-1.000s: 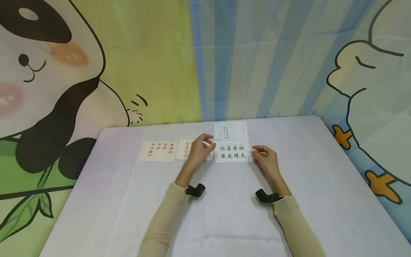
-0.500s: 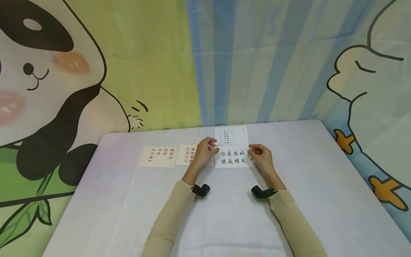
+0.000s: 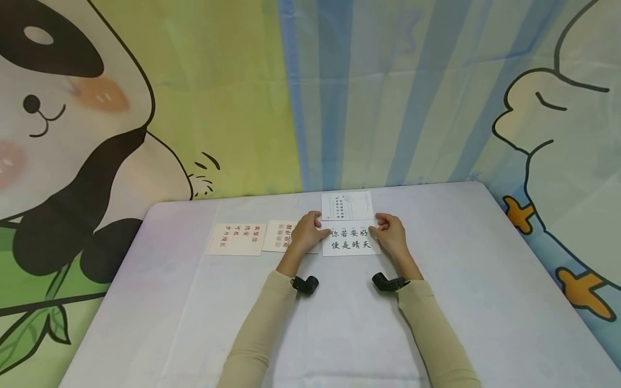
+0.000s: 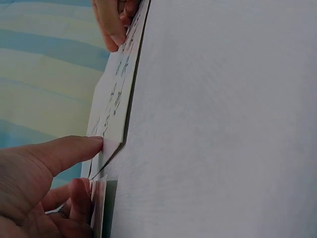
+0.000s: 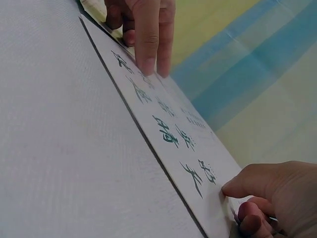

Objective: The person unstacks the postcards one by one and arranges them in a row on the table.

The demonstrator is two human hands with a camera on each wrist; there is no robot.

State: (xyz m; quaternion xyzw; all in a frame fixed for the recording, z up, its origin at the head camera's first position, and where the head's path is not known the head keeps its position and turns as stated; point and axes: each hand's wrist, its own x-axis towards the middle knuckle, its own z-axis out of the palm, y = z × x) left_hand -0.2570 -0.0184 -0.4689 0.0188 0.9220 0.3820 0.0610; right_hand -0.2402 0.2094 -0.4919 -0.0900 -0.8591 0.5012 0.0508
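Observation:
A white card with dark handwritten-style characters lies on the table. At its left end is my left hand, thumb on the face and other fingers curled by the edge, partly over a neighbouring card. My right hand holds the right end; in the right wrist view its thumb presses the card's face while the fingers bend beside the edge. What lies under the card's ends is hidden by the fingers. Directly behind it sits another white card with small print.
To the left lie a cream card with red characters and a second cream card, partly hidden by my left hand. A pale cloth covers the table. A printed cartoon curtain rises behind the far edge.
My right hand has moved left from beside the card onto its right end. The left hand has shifted slightly right, its thumb now on the left end. The cards keep their arrangement.

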